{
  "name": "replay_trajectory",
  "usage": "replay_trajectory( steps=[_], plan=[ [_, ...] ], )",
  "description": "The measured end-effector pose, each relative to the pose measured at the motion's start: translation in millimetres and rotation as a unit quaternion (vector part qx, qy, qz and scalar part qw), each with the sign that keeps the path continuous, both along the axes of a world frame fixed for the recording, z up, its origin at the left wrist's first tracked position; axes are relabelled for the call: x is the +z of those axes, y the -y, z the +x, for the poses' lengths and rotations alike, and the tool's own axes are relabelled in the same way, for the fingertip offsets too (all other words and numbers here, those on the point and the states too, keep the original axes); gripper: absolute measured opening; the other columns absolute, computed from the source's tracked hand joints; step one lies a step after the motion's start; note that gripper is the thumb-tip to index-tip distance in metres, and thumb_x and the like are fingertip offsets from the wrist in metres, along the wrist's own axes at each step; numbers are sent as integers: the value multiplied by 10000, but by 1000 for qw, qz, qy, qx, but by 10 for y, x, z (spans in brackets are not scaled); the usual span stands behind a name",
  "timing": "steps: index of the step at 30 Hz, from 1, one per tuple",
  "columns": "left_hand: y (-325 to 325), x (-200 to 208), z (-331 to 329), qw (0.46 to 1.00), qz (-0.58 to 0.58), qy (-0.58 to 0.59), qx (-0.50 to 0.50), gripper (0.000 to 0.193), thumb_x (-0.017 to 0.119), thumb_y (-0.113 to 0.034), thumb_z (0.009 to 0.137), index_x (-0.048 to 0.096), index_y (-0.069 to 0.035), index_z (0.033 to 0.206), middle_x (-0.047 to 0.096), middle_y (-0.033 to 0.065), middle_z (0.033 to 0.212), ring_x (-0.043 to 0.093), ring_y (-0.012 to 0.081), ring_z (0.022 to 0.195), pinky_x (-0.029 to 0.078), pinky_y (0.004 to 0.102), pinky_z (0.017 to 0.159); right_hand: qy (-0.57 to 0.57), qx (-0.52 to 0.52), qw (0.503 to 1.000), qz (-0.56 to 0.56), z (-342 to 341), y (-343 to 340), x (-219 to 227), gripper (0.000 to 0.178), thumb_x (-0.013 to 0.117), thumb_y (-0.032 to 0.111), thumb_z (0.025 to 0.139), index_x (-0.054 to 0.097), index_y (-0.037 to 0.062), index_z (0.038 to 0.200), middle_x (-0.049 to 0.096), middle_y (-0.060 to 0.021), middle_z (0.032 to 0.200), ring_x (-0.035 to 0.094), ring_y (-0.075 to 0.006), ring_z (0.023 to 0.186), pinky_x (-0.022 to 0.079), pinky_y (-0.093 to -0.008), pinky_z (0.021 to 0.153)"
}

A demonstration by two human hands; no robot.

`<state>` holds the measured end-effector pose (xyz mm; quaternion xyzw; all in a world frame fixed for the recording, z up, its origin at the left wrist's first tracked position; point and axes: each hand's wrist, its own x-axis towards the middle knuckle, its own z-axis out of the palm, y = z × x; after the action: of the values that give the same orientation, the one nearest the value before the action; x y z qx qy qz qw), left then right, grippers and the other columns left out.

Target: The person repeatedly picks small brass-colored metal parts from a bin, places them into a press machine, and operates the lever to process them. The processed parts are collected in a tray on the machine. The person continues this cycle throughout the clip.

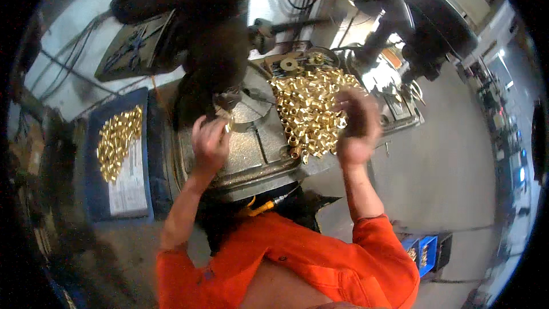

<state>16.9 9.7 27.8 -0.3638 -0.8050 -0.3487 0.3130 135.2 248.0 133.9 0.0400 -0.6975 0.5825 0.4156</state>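
Observation:
My left hand (211, 144) is closed in a pinch beside the drill press spindle (227, 98). A small brass fitting (227, 127) shows as a gold glint at its fingertips. Below and behind lies the round fixture (251, 109) on the machine's metal table (243, 157). Over the right edge of a big heap of brass fittings (309, 106) hovers my right hand (360, 129). Motion smears its curled fingers, so whether they hold a piece is unclear.
To the left, more brass fittings (118, 143) and a paper sheet (127, 186) lie on a blue surface (94, 194). A yellow-handled tool (263, 207) is under the table's front edge. Blue bins (426, 254) stand at lower right. The dark machine head (211, 46) looms above.

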Motion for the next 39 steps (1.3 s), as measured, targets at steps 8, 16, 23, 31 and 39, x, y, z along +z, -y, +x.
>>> replay_trajectory(
  steps=[8, 16, 23, 31, 39],
  plan=[
    [-418, 334, 453, 985, -104, -39, -131, 296, 580, -79, 721, 534, -13, 1006, 616, 140, 888, 600, 252, 745, 387, 470, 895, 129, 131, 933, 311, -113, 463, -774, 409, 620, 112, 510, 636, 65, 916, 546, -179, 1080, 529, -355, 911, 446, -394, 790],
    [-313, 469, 382, 970, -186, 2, -159, 351, 626, -126, 738, 509, -29, 1054, 610, 115, 897, 594, 260, 788, 370, 492, 916, 155, 152, 946, 242, -305, -261, -716, 325, 602, 91, 534, 669, 58, 850, 619, -136, 953, 569, -287, 918, 442, -344, 828],
    [1033, 677, 90, 984, -128, -35, 118, 300, 590, -1, 742, 573, -22, 1040, 610, 129, 790, 584, 293, 775, 404, 422, 881, 296, -246, 867, 318, -883, -2569, -1280, 308, 662, 259, 596, 665, 32, 804, 635, -141, 790, 614, -247, 674, 486, -315, 637],
    [2737, 293, -172, 917, -1, 133, 377, 346, 580, -62, 706, 579, -61, 1052, 623, 172, 853, 614, 313, 789, 471, 379, 671, 469, -292, 780, 294, -1132, -2908, -1575, 409, 623, 161, 696, 587, -12, 1065, 649, -129, 898, 598, -172, 827, 464, -302, 693],
    [3896, -264, -296, 783, -243, 351, 452, 327, 635, -208, 674, 582, -34, 946, 613, 175, 903, 572, 348, 890, 469, 424, 766, 232, -97, 932, 263, -408, -1586, -1118, 366, 490, -64, 664, 608, -46, 1010, 586, -130, 1092, 544, -204, 978, 416, -289, 836]
  ],
)
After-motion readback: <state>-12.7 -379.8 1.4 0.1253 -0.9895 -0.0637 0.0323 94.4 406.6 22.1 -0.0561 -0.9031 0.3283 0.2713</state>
